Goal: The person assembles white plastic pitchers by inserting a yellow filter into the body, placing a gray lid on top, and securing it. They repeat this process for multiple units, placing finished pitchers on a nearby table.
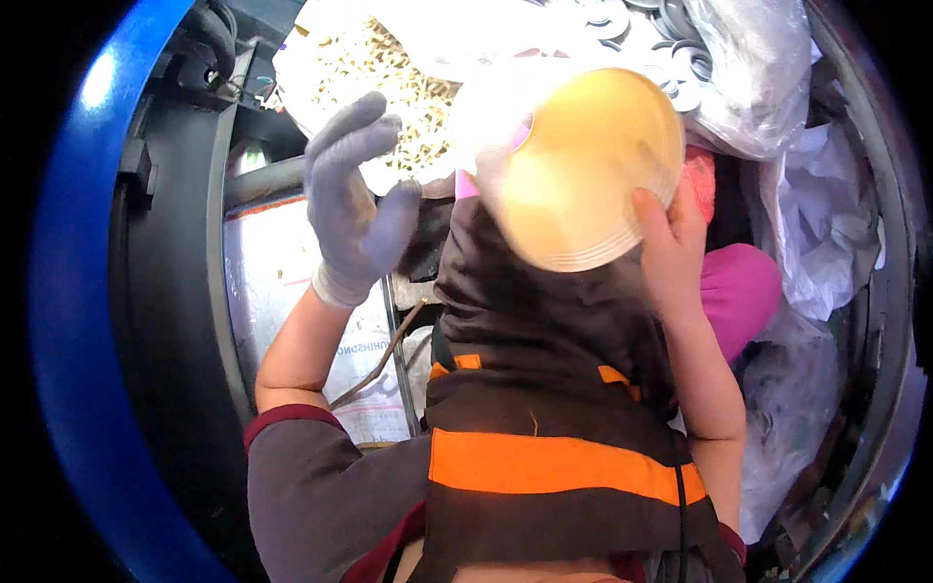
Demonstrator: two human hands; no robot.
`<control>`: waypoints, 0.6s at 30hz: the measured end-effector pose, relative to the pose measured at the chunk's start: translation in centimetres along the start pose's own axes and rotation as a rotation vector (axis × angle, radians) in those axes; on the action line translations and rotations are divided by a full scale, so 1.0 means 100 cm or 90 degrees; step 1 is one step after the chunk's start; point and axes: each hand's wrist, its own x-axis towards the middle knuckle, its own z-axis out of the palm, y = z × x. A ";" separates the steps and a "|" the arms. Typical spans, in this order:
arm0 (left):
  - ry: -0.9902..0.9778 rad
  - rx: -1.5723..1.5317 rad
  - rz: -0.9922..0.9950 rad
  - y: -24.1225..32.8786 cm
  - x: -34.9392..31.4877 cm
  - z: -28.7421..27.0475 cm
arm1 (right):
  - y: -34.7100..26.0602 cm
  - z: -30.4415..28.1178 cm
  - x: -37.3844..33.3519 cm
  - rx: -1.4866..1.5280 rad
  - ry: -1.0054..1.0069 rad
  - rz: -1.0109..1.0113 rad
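Note:
My right hand (673, 238) is bare and grips the rim of a round, yellow-tan piece (593, 165) with fine ridges along its edge. The piece is tilted above my lap and partly smeared by motion; whether it is a lid or a shallow bowl I cannot tell. To the left, my left hand (355, 199) wears a grey glove and is raised with its fingers apart, holding nothing. Just beyond it lies an open white bag full of small, pale yellow parts (394, 92).
Grey and white round parts (685, 63) lie at the far right beside a clear plastic bag (758, 78). More crumpled plastic (792, 408) lines the right side. A thin stick (384, 360) leans across a printed white sack (277, 277). Dark framework (175, 291) stands on the left.

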 end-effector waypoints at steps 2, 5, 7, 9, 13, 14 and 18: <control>-0.062 -0.110 -0.302 -0.006 -0.009 0.001 | -0.002 -0.015 -0.007 0.221 0.041 0.159; -0.133 -0.105 -0.252 -0.013 -0.015 0.028 | 0.022 -0.039 -0.018 0.556 0.049 0.417; -0.237 -0.040 -0.029 -0.007 -0.004 0.037 | 0.046 -0.051 -0.028 0.708 -0.041 0.549; -0.233 0.032 0.098 0.006 0.005 0.051 | 0.060 -0.054 -0.045 0.797 -0.142 0.592; -0.209 0.015 0.134 0.012 0.014 0.054 | 0.028 -0.041 -0.047 0.391 -0.050 0.487; -0.244 0.009 0.125 0.016 0.023 0.052 | 0.028 -0.046 -0.047 0.239 -0.020 0.425; -0.445 -0.083 0.038 0.031 0.047 0.055 | 0.002 -0.075 -0.028 0.032 0.025 0.049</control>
